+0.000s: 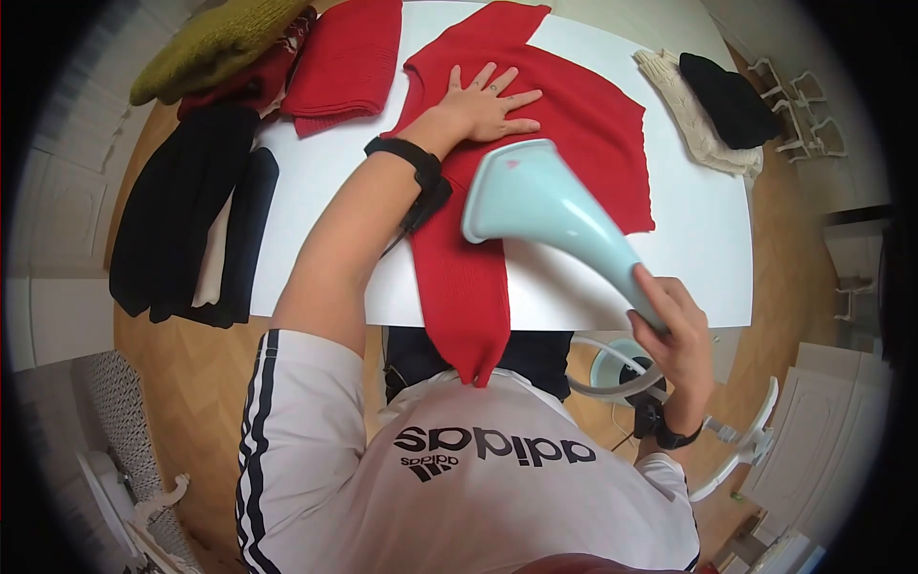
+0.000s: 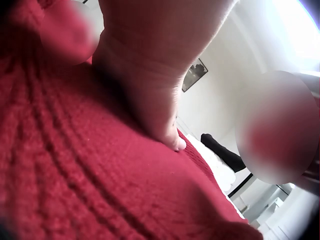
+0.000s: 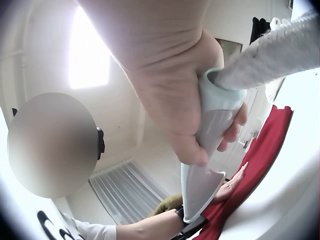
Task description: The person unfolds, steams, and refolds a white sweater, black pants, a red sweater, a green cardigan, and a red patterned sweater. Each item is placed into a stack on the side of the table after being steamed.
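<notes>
Our right grip was curled round the narrow end of a pale-blue, flared plastic steamer, its long axis running forward-left over the red knitted sweater; our left grip, spread open, grasping nothing, rested on the sweater, nearer.

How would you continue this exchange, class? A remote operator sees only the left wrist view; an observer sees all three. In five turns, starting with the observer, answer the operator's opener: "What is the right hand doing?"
Observer: The right hand grips a pale blue steamer.
Operator: Is anything connected to it?
Observer: Yes, a pale hose runs into its narrow end.
Operator: Does all of the red sweater lie on the table?
Observer: No, one sleeve extends past the near edge, towards the person.
</notes>
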`<action>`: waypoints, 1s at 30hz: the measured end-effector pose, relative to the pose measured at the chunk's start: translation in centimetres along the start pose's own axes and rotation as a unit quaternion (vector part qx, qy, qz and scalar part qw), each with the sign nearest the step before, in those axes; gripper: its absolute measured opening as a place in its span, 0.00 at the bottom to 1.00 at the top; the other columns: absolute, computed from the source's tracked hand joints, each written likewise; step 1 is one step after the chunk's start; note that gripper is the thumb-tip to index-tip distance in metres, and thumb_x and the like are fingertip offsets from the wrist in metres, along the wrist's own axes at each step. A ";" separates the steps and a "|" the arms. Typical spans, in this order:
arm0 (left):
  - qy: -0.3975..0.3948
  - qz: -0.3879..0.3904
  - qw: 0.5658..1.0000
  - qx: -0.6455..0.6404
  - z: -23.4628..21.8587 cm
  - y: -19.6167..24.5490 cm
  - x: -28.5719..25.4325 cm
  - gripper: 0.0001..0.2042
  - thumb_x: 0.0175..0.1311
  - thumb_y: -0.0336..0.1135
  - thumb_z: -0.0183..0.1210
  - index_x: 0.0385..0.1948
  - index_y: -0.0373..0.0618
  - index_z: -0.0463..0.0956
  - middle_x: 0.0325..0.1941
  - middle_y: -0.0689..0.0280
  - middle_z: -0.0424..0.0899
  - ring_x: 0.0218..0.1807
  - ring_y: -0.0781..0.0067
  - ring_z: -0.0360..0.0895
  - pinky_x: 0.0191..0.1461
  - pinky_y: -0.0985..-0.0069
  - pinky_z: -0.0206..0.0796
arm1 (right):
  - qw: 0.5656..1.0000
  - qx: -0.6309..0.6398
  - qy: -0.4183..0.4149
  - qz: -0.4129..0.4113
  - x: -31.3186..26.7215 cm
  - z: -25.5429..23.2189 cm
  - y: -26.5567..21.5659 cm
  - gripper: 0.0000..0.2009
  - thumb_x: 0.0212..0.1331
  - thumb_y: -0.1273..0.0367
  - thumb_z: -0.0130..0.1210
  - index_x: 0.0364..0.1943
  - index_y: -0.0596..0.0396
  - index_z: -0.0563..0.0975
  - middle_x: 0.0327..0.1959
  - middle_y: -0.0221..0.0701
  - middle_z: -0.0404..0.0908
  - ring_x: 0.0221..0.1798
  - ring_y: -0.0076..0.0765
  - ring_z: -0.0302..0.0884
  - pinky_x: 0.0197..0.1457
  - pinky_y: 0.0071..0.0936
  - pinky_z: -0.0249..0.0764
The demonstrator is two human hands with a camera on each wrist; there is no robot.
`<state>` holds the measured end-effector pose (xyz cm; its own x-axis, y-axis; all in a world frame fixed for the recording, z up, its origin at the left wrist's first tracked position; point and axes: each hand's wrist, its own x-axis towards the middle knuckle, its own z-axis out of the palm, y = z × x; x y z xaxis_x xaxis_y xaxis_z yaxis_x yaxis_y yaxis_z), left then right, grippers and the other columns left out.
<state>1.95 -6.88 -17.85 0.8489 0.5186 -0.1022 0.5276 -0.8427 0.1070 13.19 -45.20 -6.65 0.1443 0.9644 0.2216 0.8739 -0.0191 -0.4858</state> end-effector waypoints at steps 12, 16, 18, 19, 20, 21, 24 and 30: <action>-0.007 0.025 0.993 -0.117 -0.8 0.4 -21.6 0.27 0.73 0.47 0.57 0.73 0.59 0.69 0.83 0.60 0.58 0.84 0.50 0.49 0.84 0.48 0.41 | 0.996 0.045 0.057 0.050 -5.3 -1.7 0.1 0.33 0.44 0.83 0.69 0.61 0.48 0.82 0.41 0.39 0.82 0.36 0.40 0.81 0.35 0.32 0.76; 0.023 0.025 0.994 -0.107 0.8 -1.3 -20.2 0.27 0.74 0.49 0.56 0.75 0.66 0.67 0.85 0.63 0.53 0.85 0.51 0.45 0.85 0.50 0.37 | 0.991 0.104 -0.086 -0.016 -3.4 0.2 -1.0 0.31 0.45 0.82 0.69 0.59 0.47 0.84 0.42 0.39 0.81 0.35 0.38 0.79 0.32 0.29 0.74; 0.023 0.007 0.991 -0.128 1.1 -1.4 -19.7 0.27 0.74 0.49 0.55 0.75 0.67 0.67 0.86 0.63 0.52 0.85 0.51 0.45 0.86 0.50 0.35 | 0.985 0.143 -0.100 -0.006 -4.6 -0.4 -0.2 0.30 0.45 0.81 0.70 0.58 0.47 0.84 0.42 0.39 0.81 0.34 0.38 0.79 0.33 0.29 0.73; 0.020 0.009 0.990 -0.137 1.0 -1.7 -19.7 0.27 0.74 0.49 0.55 0.75 0.68 0.66 0.86 0.64 0.51 0.86 0.51 0.44 0.86 0.52 0.35 | 0.984 0.155 -0.092 0.002 -5.7 -0.8 0.4 0.31 0.46 0.83 0.69 0.60 0.51 0.83 0.43 0.40 0.81 0.36 0.36 0.78 0.34 0.28 0.73; 0.025 0.005 0.989 -0.143 1.2 -1.7 -20.0 0.27 0.74 0.49 0.55 0.75 0.68 0.66 0.86 0.64 0.51 0.86 0.51 0.44 0.86 0.52 0.35 | 0.984 0.149 -0.098 -0.001 -6.5 -1.3 0.5 0.31 0.46 0.83 0.69 0.60 0.51 0.83 0.43 0.40 0.81 0.36 0.36 0.78 0.34 0.28 0.73; 0.041 0.009 0.984 -0.172 1.4 -1.7 -20.1 0.26 0.73 0.44 0.55 0.73 0.66 0.69 0.85 0.63 0.53 0.85 0.51 0.46 0.86 0.51 0.35 | 0.978 0.196 -0.068 0.014 -7.1 -1.8 0.6 0.31 0.46 0.83 0.69 0.61 0.53 0.82 0.44 0.40 0.81 0.37 0.35 0.79 0.35 0.28 0.73; 0.069 0.018 0.984 -0.165 0.8 -0.7 -20.9 0.23 0.71 0.35 0.56 0.68 0.62 0.75 0.83 0.61 0.59 0.84 0.50 0.50 0.85 0.48 0.34 | 0.980 0.200 -0.010 0.016 -7.3 -3.5 1.4 0.31 0.49 0.85 0.66 0.64 0.57 0.79 0.46 0.43 0.82 0.41 0.32 0.79 0.37 0.25 0.73; -0.025 0.140 0.972 -0.187 -0.5 6.2 -27.7 0.32 0.56 0.29 0.66 0.68 0.51 0.74 0.82 0.55 0.59 0.83 0.49 0.52 0.84 0.41 0.34 | 0.947 0.123 0.209 0.208 1.0 -5.2 3.0 0.34 0.61 0.75 0.65 0.74 0.49 0.71 0.47 0.32 0.85 0.31 0.18 0.74 0.33 0.20 0.73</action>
<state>-18.31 -26.42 -13.90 0.9632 0.2608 -0.0650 0.2586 -0.8335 0.4882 18.39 -45.71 -3.50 0.6695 0.6965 0.2582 0.5737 -0.2640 -0.7754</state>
